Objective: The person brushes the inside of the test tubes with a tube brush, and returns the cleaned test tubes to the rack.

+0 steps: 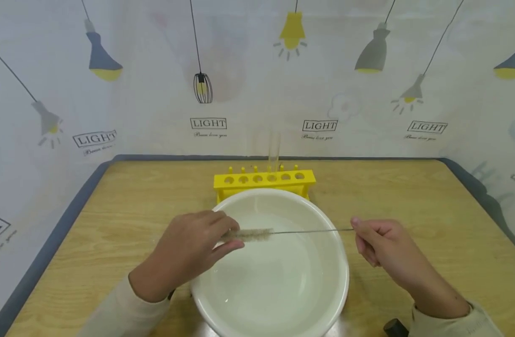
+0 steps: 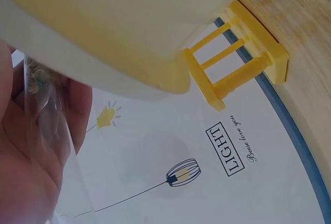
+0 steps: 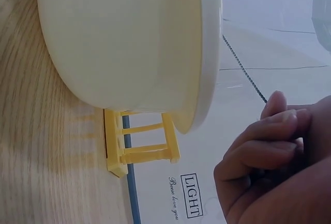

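Note:
Over the white basin, my left hand grips a clear test tube, plainest in the left wrist view. A test tube brush with beige bristles lies level across the basin, its head at the left hand. Some bristles show through the glass in the left wrist view; the rest are outside in the head view. My right hand pinches the end of the brush's thin twisted wire handle, just beyond the basin's right rim. Fingers hide part of the tube.
Behind the basin stands a yellow test tube rack with one clear tube upright in it. A dark cylindrical object shows by the right sleeve. The wooden table meets a lamp-printed curtain.

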`<state>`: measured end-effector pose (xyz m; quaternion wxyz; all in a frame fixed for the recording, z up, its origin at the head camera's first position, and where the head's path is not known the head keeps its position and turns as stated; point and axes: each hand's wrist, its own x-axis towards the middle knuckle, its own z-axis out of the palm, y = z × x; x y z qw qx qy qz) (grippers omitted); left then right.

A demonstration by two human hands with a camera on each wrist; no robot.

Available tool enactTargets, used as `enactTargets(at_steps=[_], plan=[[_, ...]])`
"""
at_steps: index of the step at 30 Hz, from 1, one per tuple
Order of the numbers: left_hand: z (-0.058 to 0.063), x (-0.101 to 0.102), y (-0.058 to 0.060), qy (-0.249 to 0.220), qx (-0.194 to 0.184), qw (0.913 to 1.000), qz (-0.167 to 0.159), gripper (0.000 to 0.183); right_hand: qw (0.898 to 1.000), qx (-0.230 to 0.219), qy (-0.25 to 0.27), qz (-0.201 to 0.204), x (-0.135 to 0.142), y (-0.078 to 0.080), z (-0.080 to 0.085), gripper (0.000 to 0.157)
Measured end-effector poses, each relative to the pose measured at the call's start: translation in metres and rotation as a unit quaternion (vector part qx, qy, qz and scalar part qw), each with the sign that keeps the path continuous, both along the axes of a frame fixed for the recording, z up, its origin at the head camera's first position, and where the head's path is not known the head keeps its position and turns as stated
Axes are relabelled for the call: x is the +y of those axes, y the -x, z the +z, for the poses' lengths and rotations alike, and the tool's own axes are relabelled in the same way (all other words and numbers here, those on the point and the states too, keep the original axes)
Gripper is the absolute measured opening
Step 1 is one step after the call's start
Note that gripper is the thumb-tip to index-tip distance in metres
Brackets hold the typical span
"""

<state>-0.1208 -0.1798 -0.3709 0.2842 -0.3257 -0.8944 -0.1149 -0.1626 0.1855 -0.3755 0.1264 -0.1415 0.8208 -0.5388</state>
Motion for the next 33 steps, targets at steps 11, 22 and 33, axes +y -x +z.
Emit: enactTargets(at_steps=[11,22,33], plan=[[-0.0002,0.0019,-0.0012,-0.011,0.005,0.9999,0.002,0.031,1.000,-0.022,0.004,0.022,-0.0021,-0.0020,-0.0012,0.056],[0.0023,0.0029,-0.0024,-0.002,0.008,1.0000,-0.003,0.033,0.999,-0.027,0.006,0.035,-0.0032,-0.0045,0.0003,0.056],[0.0050,0.0046,-0.0040,-0.009,0.022,0.9994,-0.024,0.031,0.996,-0.013,0.031,0.086,-0.0030,-0.0045,0.0006,0.052]])
